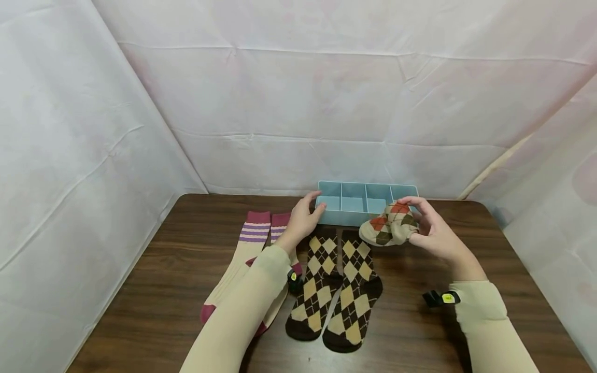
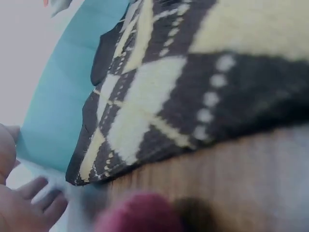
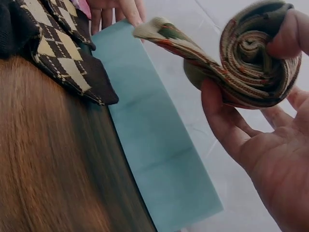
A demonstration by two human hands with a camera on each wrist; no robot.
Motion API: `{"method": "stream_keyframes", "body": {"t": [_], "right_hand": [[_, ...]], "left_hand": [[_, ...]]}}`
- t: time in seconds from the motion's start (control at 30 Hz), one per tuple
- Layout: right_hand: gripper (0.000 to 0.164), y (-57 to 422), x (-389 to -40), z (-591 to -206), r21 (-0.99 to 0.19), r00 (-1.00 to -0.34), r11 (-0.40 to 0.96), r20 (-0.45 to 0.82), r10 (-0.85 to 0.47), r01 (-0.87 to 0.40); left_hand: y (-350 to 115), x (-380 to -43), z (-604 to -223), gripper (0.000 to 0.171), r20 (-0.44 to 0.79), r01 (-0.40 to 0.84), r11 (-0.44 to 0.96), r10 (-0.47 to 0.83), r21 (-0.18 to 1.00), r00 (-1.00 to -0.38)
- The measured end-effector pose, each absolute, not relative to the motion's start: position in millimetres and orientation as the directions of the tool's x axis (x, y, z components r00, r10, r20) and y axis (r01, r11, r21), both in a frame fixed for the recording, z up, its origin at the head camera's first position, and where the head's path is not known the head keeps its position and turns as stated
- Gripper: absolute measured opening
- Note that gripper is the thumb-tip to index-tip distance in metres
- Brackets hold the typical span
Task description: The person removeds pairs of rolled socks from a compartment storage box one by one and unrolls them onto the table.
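My right hand holds a partly rolled pair of cream argyle socks with orange and green diamonds. It is over the front right of the light blue divided box. In the right wrist view the roll is a tight spiral between thumb and fingers, with a loose toe end sticking out. My left hand grips the box's left end, its thumb and fingers spread around the corner. Below the box lies a flat pair of dark brown and yellow argyle socks.
Cream socks with maroon toes and purple stripes lie on the left, partly under my left forearm. The dark wooden table reaches back to a white cloth backdrop. The box has several compartments in a row.
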State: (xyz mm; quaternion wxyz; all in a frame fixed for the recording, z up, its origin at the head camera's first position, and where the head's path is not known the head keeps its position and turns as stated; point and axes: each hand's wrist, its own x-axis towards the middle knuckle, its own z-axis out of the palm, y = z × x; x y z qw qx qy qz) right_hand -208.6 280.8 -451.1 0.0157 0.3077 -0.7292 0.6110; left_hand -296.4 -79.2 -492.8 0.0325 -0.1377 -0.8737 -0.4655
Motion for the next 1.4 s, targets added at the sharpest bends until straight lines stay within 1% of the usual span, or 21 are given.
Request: {"method": "stream_keyframes", "body": {"t": [0.07,0.17,0.23,0.3,0.4,0.5,0.57,0.63,0.77,0.87,0.97,1.07,1.2,1.3,1.4], "right_hand": [[0.078,285,-208,-450,-0.872,-0.799,0.081,0.401,-0.447,-0.483],[0.078,289,-207,-448,-0.878,-0.783,0.050,0.397,-0.478,-0.476],[0.078,291,-206,-447,-0.883,-0.772,0.028,0.394,-0.499,-0.469],[0.079,291,-205,-447,-0.892,-0.759,-0.002,0.385,-0.524,-0.452],[0.081,290,-204,-446,-0.899,-0.744,-0.016,0.372,-0.555,-0.438],[0.079,290,-201,-447,-0.908,-0.727,-0.049,0.364,-0.582,-0.416],[0.076,290,-198,-448,-0.910,-0.707,-0.081,0.370,-0.603,-0.407],[0.073,291,-195,-450,-0.909,-0.682,-0.116,0.381,-0.624,-0.401],[0.072,292,-188,-450,-0.909,-0.637,-0.169,0.390,-0.665,-0.380],[0.075,292,-186,-449,-0.918,-0.622,-0.193,0.378,-0.685,-0.345],[0.077,293,-186,-450,-0.926,-0.609,-0.196,0.362,-0.706,-0.324],[0.074,294,-185,-453,-0.929,-0.588,-0.189,0.351,-0.729,-0.320],[0.070,297,-182,-458,-0.932,-0.573,-0.175,0.336,-0.747,-0.318],[0.069,301,-178,-462,-0.934,-0.570,-0.151,0.321,-0.756,-0.324],[0.067,306,-174,-466,-0.943,-0.579,-0.106,0.280,-0.766,-0.315]], "left_hand": [[-78,-292,-489,0.050,0.252,0.305,0.558,0.173,0.772,-0.952],[-75,-281,-481,0.039,0.357,0.353,0.579,0.113,0.735,-0.927],[-72,-270,-476,0.033,0.405,0.386,0.558,0.096,0.734,-0.909],[-68,-257,-471,0.030,0.419,0.417,0.511,0.120,0.752,-0.900],[-58,-234,-463,0.029,0.363,0.420,0.389,0.214,0.820,-0.907],[-45,-212,-458,0.032,0.256,0.364,0.277,0.357,0.889,-0.898],[-36,-201,-456,0.035,0.192,0.324,0.237,0.451,0.916,-0.872],[-29,-192,-455,0.036,0.145,0.288,0.191,0.538,0.938,-0.831],[-21,-180,-456,0.032,0.082,0.186,0.101,0.629,0.977,-0.773],[-19,-176,-458,0.029,0.053,0.122,0.060,0.652,0.991,-0.757],[-16,-171,-460,0.028,0.050,0.112,0.051,0.662,0.992,-0.748],[-11,-166,-463,0.026,0.054,0.108,0.043,0.652,0.993,-0.756],[-6,-158,-466,0.026,0.019,0.094,0.087,0.629,0.992,-0.777],[-2,-151,-468,0.025,-0.024,0.088,0.149,0.620,0.985,-0.784],[1,-143,-469,0.023,-0.064,0.085,0.210,0.617,0.974,-0.785]]}}
